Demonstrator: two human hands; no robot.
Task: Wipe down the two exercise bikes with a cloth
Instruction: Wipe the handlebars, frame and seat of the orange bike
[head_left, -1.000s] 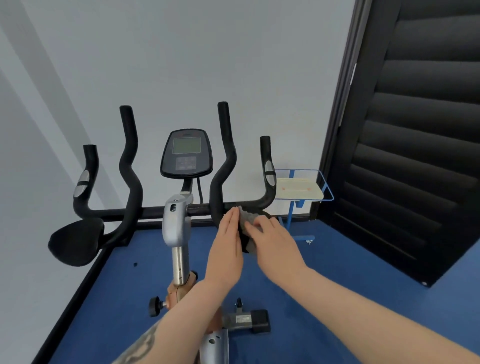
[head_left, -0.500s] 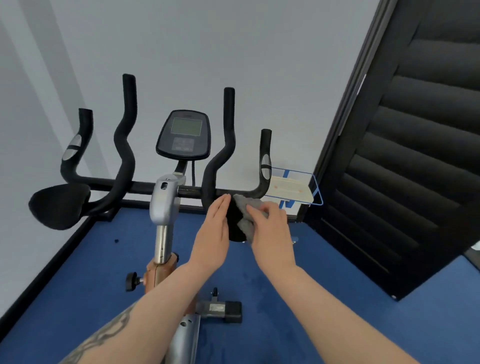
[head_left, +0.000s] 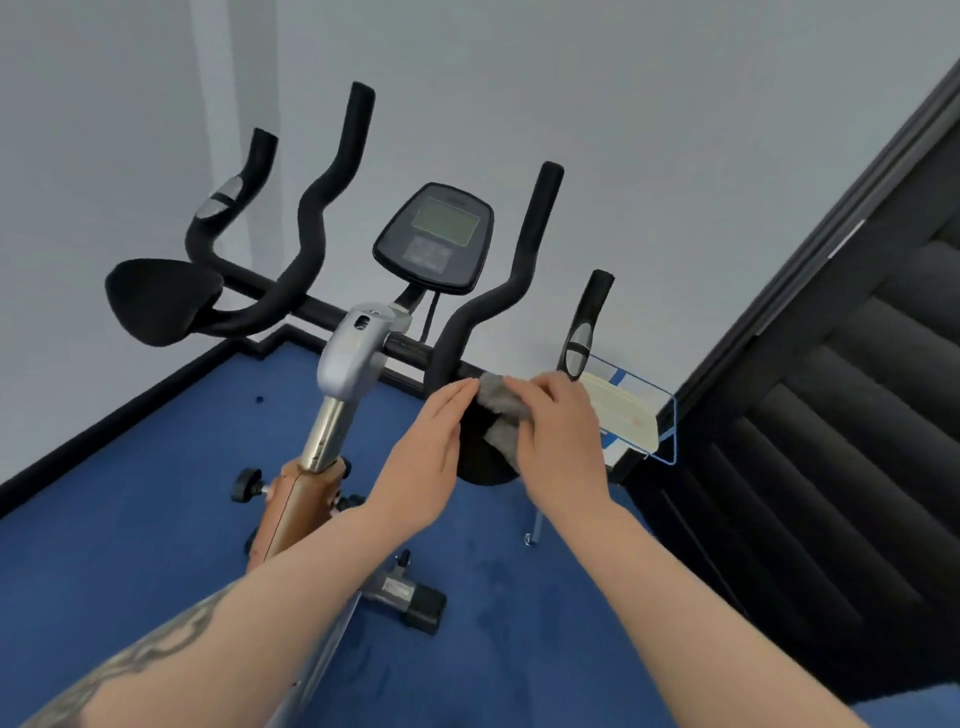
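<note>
Nearest, both forearms reach forward: the left hand (head_left: 423, 449) lies flat with straight fingers against the black pad (head_left: 478, 462), while the right hand (head_left: 558, 441) grips a grey cloth (head_left: 501, 415) on it. Beyond, the bike (head_left: 353, 353) stands on blue floor (head_left: 130, 519) before a white wall (head_left: 623, 130).

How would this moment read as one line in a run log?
step: wiping right elbow pad | right hand: presses cloth | left hand: flat against pad
</note>
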